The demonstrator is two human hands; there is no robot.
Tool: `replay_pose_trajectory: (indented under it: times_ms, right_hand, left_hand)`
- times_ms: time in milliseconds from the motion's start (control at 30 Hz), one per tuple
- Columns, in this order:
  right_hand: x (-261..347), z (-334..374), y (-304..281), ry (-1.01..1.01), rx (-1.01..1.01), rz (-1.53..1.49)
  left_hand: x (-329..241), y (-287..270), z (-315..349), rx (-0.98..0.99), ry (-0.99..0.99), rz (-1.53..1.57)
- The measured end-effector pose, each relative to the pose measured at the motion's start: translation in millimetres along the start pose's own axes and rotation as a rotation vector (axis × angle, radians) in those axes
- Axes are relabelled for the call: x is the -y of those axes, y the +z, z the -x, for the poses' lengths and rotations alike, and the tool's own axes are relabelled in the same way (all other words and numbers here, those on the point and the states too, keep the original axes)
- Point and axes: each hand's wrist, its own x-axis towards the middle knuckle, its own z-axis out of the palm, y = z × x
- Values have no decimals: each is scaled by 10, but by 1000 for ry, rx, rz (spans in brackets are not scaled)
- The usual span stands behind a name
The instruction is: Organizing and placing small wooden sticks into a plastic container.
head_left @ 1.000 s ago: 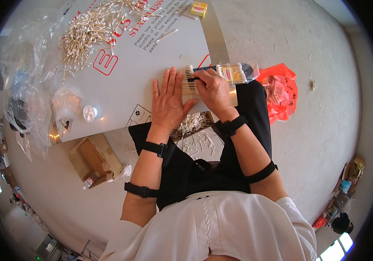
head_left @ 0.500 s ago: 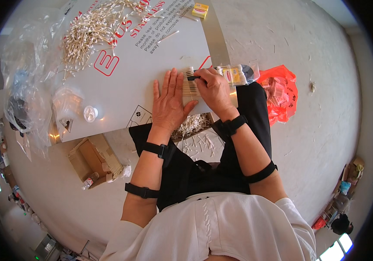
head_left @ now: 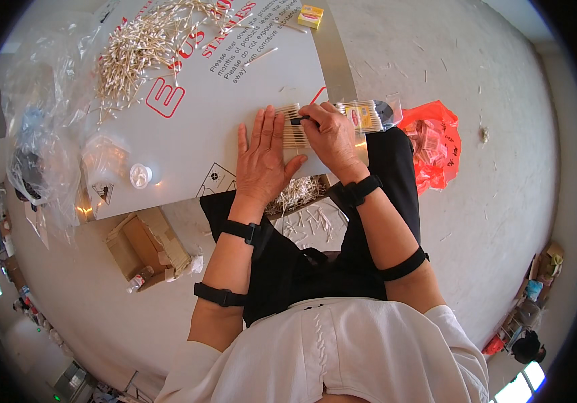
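Note:
A row of cotton swabs lies side by side on the grey metal sheet. My left hand rests flat on the left part of that row, fingers stretched out and thumb spread to the right. Over the row's right part, my right hand is closed on a small black object, whose tip points left; its kind is not clear. Just right of this hand is a clear packet of cotton swabs with a yellow label.
Loose cotton swabs are heaped at the far left. Nearby are a clear plastic bag and a small white cup. A swab-filled box sits below the sheet's near edge, a red bag at right, an open cardboard box at lower left.
My right hand has shifted very slightly, with the black object still in its fingers. The left hand has stayed in place on the swabs.

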Motion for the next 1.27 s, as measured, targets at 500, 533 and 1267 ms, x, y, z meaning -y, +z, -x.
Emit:
replay_pose_trajectory:
  times_ms: [500,533,1267]
  right_hand:
    - [-36,-109,-9,-83,31,-17]
    - [-32,-152,-2,-83,31,-18]
    - [-40,49,-369,-263,350,157]
  left_hand:
    - [8,-9,5,-5,-2,-5]
    - [3,-12,7,6,-6,-9]
    - [28,19,29,-30,6,-10]
